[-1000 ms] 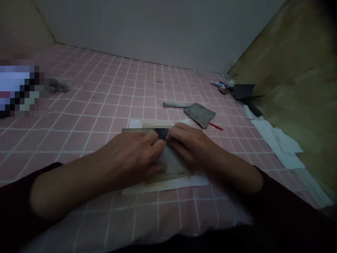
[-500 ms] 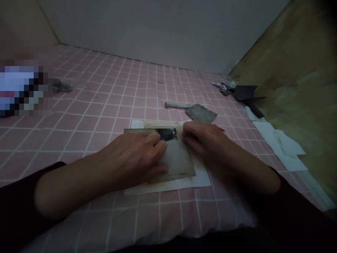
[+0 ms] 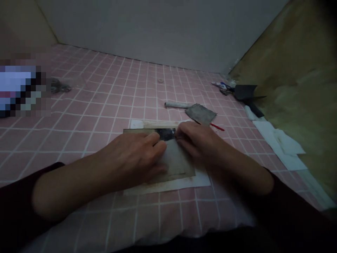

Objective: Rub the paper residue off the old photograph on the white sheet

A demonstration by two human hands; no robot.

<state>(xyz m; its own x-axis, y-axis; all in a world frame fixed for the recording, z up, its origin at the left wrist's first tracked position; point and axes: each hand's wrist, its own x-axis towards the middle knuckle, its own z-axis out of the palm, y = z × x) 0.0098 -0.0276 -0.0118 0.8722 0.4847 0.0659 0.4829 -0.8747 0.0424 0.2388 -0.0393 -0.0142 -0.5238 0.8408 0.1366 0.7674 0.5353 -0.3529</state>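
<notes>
My left hand (image 3: 137, 153) lies over the left part of a worn grey-beige sheet (image 3: 176, 160), its fingers curled. The fingertips press on the left end of a dark, shiny strip (image 3: 165, 134) near the sheet's top edge. My right hand (image 3: 196, 138) is closed, thumb and fingers pinched together at the strip's right end. Whatever is between those fingertips is too small and dim to make out. Beneath the sheet lies white paper (image 3: 201, 180), stained brownish along its edges.
Beyond my hands lie a grey cloth-like piece (image 3: 201, 113), a pale rolled tube (image 3: 176, 105), a thin red stick (image 3: 218, 127) and a small ring (image 3: 160, 80). Black folded pieces (image 3: 246, 93) and white paper scraps (image 3: 279, 144) lie along the right wall. Scissors-like handles (image 3: 60, 86) are far left.
My right hand has moved left, from beside the dark strip to its right end, uncovering more of the red stick. My left hand has stayed in place.
</notes>
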